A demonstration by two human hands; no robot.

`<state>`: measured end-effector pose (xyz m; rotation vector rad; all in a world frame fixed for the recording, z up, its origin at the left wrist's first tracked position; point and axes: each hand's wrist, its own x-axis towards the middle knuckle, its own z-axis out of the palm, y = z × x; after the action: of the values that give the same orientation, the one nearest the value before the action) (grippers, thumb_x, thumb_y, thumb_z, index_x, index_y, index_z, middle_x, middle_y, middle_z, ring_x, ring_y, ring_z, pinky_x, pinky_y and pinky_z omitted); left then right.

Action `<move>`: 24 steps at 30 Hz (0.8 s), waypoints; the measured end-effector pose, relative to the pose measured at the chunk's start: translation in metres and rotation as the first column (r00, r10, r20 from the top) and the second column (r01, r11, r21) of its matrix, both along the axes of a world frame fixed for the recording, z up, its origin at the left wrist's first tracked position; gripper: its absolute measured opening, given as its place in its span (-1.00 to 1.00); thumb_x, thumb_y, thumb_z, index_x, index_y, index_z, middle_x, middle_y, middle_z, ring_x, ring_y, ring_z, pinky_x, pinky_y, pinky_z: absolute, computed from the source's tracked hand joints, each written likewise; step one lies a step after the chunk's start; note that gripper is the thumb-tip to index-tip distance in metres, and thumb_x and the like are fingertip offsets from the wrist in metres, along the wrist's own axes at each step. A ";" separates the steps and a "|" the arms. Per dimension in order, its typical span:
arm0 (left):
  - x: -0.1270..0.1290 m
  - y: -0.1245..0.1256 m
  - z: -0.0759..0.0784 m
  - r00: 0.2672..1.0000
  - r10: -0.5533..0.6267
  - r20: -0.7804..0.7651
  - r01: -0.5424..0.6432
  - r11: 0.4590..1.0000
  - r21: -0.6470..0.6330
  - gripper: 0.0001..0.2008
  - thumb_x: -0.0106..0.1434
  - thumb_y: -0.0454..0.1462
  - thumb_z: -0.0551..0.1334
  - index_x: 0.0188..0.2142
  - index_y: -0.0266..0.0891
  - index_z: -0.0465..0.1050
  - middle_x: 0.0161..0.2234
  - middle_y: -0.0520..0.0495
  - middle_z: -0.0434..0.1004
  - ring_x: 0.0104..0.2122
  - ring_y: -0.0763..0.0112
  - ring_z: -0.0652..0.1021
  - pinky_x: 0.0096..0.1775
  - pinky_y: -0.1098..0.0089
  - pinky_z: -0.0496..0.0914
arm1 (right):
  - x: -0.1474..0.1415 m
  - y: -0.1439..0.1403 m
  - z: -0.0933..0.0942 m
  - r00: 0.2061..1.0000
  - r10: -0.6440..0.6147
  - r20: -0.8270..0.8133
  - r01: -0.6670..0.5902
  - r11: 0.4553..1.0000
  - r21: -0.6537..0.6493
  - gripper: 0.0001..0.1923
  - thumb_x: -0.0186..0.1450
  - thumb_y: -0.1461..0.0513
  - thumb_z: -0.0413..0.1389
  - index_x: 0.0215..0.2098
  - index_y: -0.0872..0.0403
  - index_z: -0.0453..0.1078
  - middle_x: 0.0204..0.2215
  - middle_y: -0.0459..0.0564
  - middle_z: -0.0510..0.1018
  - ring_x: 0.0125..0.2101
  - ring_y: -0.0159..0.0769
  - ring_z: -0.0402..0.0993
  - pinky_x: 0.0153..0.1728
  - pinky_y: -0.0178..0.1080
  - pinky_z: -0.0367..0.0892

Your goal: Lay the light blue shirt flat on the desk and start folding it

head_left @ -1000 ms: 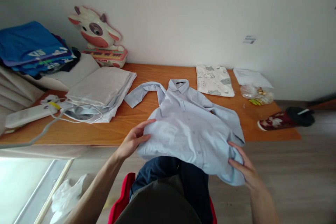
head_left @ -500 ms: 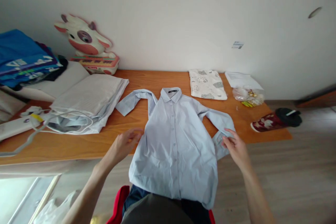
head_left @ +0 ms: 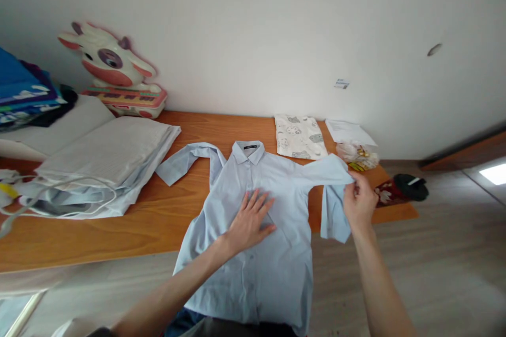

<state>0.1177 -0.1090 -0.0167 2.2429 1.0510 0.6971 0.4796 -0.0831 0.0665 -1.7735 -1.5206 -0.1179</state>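
"Left hand (head_left: 250,225) first: how is it set?"

"Flat, fingers spread, on the front of the light-blue shirt (head_left: 286,245), which fills the lower middle of the frame."

"And the right hand (head_left: 359,197)?"

"Right of centre, pinching the right-of-frame sleeve (head_left: 326,171) at its bend; the cuff end droops below."

"How far along is it?"

"Laying out looks well along, I'd judge. The shirt is front up, collar (head_left: 258,155) toward the top of the frame, lower part running past the near edge of the tabletop (head_left: 158,229)."

"What's left?"

"Both sleeves. The left-of-frame sleeve (head_left: 174,167) lies crooked, with neither hand on it. Nothing is folded across the body."
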 end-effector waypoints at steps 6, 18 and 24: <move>0.005 -0.020 -0.010 0.959 0.078 -0.272 -0.015 0.974 0.227 -0.18 0.46 0.14 0.23 0.57 -0.01 0.04 0.60 -0.19 -0.06 0.57 -0.19 -0.02 0.49 -0.36 -0.16 | -0.062 -0.023 -0.015 0.700 0.416 -0.580 -0.434 0.893 0.116 -0.27 0.40 0.11 0.28 0.49 -0.11 0.24 0.37 0.10 0.45 0.32 -0.04 0.44 0.37 0.07 0.30; 0.026 0.000 0.026 0.997 0.010 -0.074 -0.004 0.997 0.074 -0.64 0.50 -0.03 0.24 0.19 -0.02 0.54 0.25 -0.07 0.58 0.32 0.12 0.48 0.42 0.02 0.26 | -0.014 -0.027 0.037 0.674 0.404 -0.618 -0.004 0.839 0.544 -0.06 0.16 0.25 0.42 0.47 -0.11 0.29 0.31 0.08 0.45 0.30 -0.04 0.39 0.38 0.17 0.23; 0.076 0.057 0.012 0.979 -0.101 -0.175 0.114 0.991 0.066 -0.34 0.46 0.09 0.23 0.44 -0.04 0.29 0.50 -0.17 0.26 0.52 -0.21 0.13 0.47 -0.33 -0.08 | -0.028 0.020 0.051 0.870 0.234 -0.433 -0.006 0.884 0.467 -0.28 0.34 0.22 0.27 0.45 -0.07 0.32 0.32 0.09 0.44 0.29 -0.01 0.40 0.36 0.22 0.25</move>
<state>0.1933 -0.0524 -0.0045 2.4406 0.9882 0.5131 0.4515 -0.0626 0.1172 -1.2082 -1.1214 0.0331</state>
